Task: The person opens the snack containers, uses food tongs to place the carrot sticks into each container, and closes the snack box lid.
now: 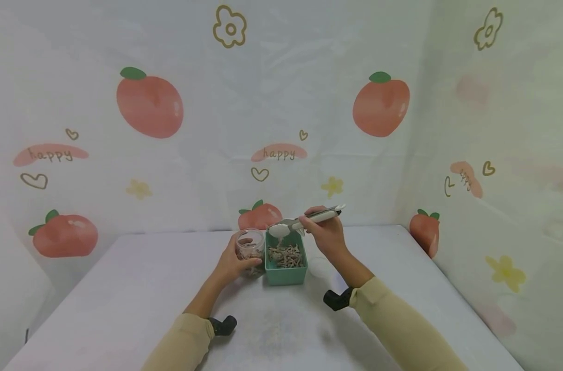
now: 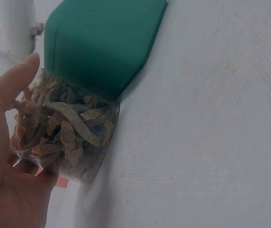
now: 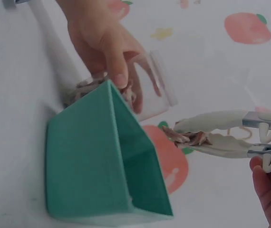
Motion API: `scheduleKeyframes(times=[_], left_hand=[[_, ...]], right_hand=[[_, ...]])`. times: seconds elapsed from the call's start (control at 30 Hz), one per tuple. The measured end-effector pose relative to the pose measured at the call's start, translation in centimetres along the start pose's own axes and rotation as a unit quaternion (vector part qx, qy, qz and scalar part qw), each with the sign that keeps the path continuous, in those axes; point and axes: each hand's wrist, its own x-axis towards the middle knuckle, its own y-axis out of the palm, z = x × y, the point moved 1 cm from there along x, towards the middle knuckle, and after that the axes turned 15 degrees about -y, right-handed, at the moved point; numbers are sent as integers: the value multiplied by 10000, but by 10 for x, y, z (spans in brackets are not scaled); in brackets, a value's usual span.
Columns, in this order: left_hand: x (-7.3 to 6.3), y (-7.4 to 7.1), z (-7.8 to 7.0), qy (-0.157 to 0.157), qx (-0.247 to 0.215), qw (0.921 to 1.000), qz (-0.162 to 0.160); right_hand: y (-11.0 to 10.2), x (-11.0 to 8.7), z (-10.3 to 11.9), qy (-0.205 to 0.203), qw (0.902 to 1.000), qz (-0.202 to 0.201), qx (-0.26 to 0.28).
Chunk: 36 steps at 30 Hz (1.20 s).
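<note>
My left hand (image 1: pixel 229 265) grips a clear round jar (image 1: pixel 251 238) just left of a green box (image 1: pixel 285 277). Twisted brown dried pieces (image 2: pixel 68 118) fill the lower part of the jar, as the left wrist view shows. More such pieces (image 1: pixel 287 256) lie inside the green box. My right hand (image 1: pixel 328 234) holds white-tipped tongs (image 1: pixel 279 230) over the far part of the box. Pinched between the tong tips is a small bunch of dried pieces (image 3: pixel 190 138), seen in the right wrist view above the box's opening.
A pale round disc, like a lid (image 1: pixel 320 267), lies on the white table (image 1: pixel 263 335) to the right of the box. Behind the table hangs a white backdrop (image 1: pixel 272 93) printed with peaches and flowers. Black wrist mounts (image 1: pixel 223 325) sit at both sleeves.
</note>
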Motion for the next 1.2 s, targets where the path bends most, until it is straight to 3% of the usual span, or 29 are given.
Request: scheduleKeyframes(times=[0.37, 0.6, 1.2], left_hand=[[-1, 0, -1, -80, 42, 10000, 11], [1, 0, -1, -130, 75, 9999, 7], [1, 0, 1, -136, 184, 9997, -79]], right_hand=[[11, 13, 21, -361, 9993, -98, 40], [24, 17, 26, -677, 9959, -89, 590], [43, 3, 24, -597, 9958, 152, 680]])
